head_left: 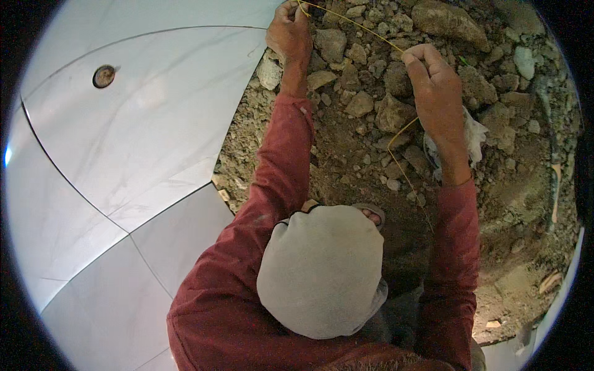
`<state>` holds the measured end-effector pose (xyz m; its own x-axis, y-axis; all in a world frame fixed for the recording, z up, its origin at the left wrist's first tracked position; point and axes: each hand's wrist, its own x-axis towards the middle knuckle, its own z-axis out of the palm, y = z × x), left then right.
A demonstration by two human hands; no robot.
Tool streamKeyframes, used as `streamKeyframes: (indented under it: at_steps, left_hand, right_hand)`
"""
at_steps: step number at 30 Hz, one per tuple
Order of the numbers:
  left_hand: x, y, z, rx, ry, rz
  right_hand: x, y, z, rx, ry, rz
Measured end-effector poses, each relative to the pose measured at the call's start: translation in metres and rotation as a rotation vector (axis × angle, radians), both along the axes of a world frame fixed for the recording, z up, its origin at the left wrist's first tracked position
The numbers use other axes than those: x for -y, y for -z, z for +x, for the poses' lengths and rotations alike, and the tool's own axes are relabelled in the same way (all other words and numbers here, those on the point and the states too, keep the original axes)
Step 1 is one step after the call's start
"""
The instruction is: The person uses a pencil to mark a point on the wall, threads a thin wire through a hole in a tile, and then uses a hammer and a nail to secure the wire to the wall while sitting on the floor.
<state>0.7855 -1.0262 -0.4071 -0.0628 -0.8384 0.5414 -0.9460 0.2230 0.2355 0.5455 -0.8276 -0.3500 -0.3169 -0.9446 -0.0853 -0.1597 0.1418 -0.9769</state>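
A thin yellow string (356, 23) runs between my two hands over the stony ground. My left hand (291, 34) is at the top of the view, beside the white tile edge, with its fingers closed on the string. Lower and to the right, my right hand (436, 93) pinches the same string between thumb and forefinger. A loose length of string (402, 167) trails from beneath the right hand down toward the soil. Crumpled white plastic (475, 137) lies on the rubble behind my right wrist, partly hidden by it.
Large white marbled tiles (179, 111) cover the left side, with a small round disc (104, 76) on one. Rocks (396, 114) and loose soil fill the middle and right. A tool with a wooden handle (555, 191) lies at far right. A grey cloth-covered rounded shape (322, 272) blocks the lower middle.
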Motion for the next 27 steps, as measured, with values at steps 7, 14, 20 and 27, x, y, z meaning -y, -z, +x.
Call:
streamKeyframes:
  at_steps: [7,14,20,27]
  left_hand:
    - [-0.009,-0.011,-0.011,-0.266,0.053,0.05]
    - [-0.003,0.003,-0.006,-0.222,0.079,-0.106]
    - [-0.007,-0.007,-0.011,-0.134,-0.061,0.088]
    - [0.001,0.02,-0.005,-0.167,-0.109,-0.003]
  right_hand:
    - [-0.013,-0.023,0.002,-0.297,-0.261,0.163]
    - [-0.028,-0.07,-0.009,-0.769,-0.409,0.114]
    - [-0.127,-0.038,-0.209,-1.325,0.042,0.335]
    - [-0.199,-0.005,-0.243,-1.249,-0.107,0.447]
